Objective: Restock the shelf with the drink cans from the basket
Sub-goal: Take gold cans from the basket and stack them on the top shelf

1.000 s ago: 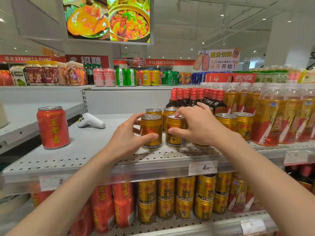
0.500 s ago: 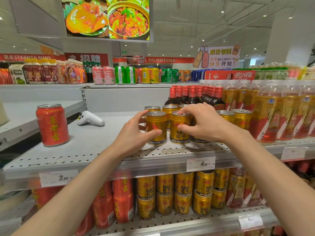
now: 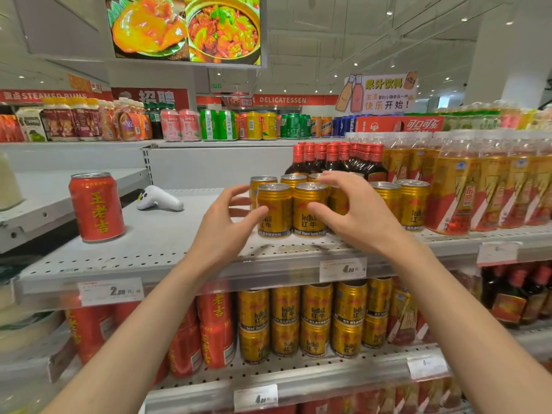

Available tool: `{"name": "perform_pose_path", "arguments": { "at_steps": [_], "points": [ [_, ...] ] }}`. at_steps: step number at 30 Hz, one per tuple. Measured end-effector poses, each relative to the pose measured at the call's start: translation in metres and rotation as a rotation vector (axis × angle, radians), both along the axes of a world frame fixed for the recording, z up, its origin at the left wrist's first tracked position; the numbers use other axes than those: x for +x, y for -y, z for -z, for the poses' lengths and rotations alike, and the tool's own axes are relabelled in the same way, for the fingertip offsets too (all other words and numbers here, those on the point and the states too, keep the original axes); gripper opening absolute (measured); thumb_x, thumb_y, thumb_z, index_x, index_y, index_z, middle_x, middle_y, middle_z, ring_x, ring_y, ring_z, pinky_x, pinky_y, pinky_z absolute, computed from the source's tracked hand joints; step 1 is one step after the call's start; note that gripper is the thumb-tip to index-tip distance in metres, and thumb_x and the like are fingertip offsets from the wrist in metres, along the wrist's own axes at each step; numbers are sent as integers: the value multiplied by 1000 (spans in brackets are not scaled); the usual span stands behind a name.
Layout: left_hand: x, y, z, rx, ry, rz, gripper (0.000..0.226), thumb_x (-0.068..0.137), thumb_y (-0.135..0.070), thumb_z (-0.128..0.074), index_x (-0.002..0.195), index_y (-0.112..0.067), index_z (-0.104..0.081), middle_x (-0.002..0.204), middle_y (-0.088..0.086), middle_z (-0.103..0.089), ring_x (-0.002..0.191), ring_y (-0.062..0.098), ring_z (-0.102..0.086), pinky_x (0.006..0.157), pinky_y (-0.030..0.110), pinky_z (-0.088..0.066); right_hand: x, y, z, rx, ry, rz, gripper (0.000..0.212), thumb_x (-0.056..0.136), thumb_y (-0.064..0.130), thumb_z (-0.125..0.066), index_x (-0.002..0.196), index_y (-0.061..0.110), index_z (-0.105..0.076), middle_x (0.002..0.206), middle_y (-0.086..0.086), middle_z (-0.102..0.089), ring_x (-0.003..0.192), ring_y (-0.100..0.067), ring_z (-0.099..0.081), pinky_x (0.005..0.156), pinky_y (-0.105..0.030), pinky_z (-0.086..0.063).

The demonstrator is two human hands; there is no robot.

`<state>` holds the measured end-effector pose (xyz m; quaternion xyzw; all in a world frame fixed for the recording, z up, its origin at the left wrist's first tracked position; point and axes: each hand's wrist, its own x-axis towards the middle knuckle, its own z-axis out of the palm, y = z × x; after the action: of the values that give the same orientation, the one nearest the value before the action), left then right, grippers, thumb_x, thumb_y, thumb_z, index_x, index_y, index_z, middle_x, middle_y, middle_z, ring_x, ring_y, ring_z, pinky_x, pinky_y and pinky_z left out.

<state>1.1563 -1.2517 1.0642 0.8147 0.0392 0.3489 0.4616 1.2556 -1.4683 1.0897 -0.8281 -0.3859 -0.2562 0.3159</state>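
On shelf point(image 3: 167, 243): gold cans point(image 3: 291, 209) placed, left hand point(image 3: 222, 227) and right hand point(image 3: 357, 213) spread, holding nothing; next, probably basket for more.

My feed is bright and evenly lit from recessed ceiling spotlights point(image 3: 389, 13) overhead. The hanging food screen point(image 3: 186, 28) glows oversaturated. Soft shadows sit under the gold cans point(image 3: 291, 209) on the grey shelf point(image 3: 167, 234). I see strong wide-angle bending toward the edges, and both forearms smear near the bottom corners. The lower price tags point(image 3: 255, 398) read soft; the middle is sharp.
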Motion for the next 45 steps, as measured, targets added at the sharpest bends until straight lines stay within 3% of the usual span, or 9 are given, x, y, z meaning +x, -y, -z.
{"name": "perform_pose_path", "arguments": {
  "at_steps": [5, 14, 19, 24, 29, 32, 36, 40, 45],
  "points": [
    [-41, 12, 20, -142, 169, 5, 35, 92, -30, -73, 125, -23, -64, 111, -6, -73, 101, 11, -72, 80, 31, -63, -33, 16, 29, 301, -134, -43, 37, 95, 42, -68, 129, 26, -65, 132, 14, -63, 124, -2, -56, 105, -28, -46],
    [-87, 25, 111, -292, 111, 131, 21, 91, -26, -74, 112, -24, -69, 101, 0, -76, 94, 24, -74, 87, 52, -59, -85, 46, 132, 538, -529, 47, 20, 95, 32, -70, 113, 24, -72, 100, -2, -77, 89, -17, -74, 85, -43, -60],
    [-92, 19, 173, -373, -38, 131, 21, 93, -15, -71, 114, -17, -69, 100, 5, -76, 93, 26, -74, 87, 50, -60, -108, 73, 210, 568, -707, 203, 14, 94, 30, -72, 107, 24, -75, 97, -3, -77, 93, -18, -74, 86, -35, -61],
    [-96, 35, 237, -486, -208, 98, 20, 94, -18, -71, 114, -19, -69, 100, 7, -74, 95, 29, -74, 88, 46, -60, -120, 110, 276, 601, -830, 322, 12, 94, 25, -73, 105, 22, -76, 100, -3, -79, 94, -14, -75, 92, -43, -59],
    [-91, 73, 284, -564, -332, 31, 18, 93, -14, -72, 111, -15, -71, 96, 5, -77, 87, 11, -74, 78, 26, -59, -105, 153, 328, 651, -963, 370, 10, 93, 19, -74, 103, 21, -76, 94, -2, -80, 92, -20, -76, 86, -36, -61],
    [-80, 104, 305, -559, -361, -34, 19, 92, -15, -73, 111, -17, -71, 99, 4, -77, 92, 12, -73, 81, 29, -59, -88, 189, 351, 624, -1008, 372, 14, 94, 20, -72, 108, 19, -75, 94, -3, -79, 89, -19, -76, 76, -23, -59],
    [-63, 167, 331, -567, -376, -134, 22, 93, -10, -71, 115, -9, -69, 99, 10, -75, 86, 7, -71, 79, 29, -60, -54, 244, 380, 549, -1084, 357, 12, 95, 22, -71, 107, 20, -74, 93, -1, -78, 84, -15, -74, 79, -27, -60],
    [-54, 221, 364, -625, -420, -233, 23, 93, -14, -72, 116, -12, -69, 102, 10, -75, 92, 14, -72, 80, 30, -59, -31, 286, 407, 460, -1186, 339, 11, 96, 21, -70, 106, 19, -73, 90, -9, -76, 85, -25, -72, 74, -46, -58],
    [-54, 270, 414, -708, -510, -285, 18, 95, -12, -70, 113, -12, -68, 98, 9, -76, 87, 25, -74, 71, 23, -59, -23, 329, 453, 364, -1267, 326, 11, 95, 15, -70, 105, 15, -74, 88, -9, -76, 78, -18, -72, 72, -30, -57]
  ]
}}
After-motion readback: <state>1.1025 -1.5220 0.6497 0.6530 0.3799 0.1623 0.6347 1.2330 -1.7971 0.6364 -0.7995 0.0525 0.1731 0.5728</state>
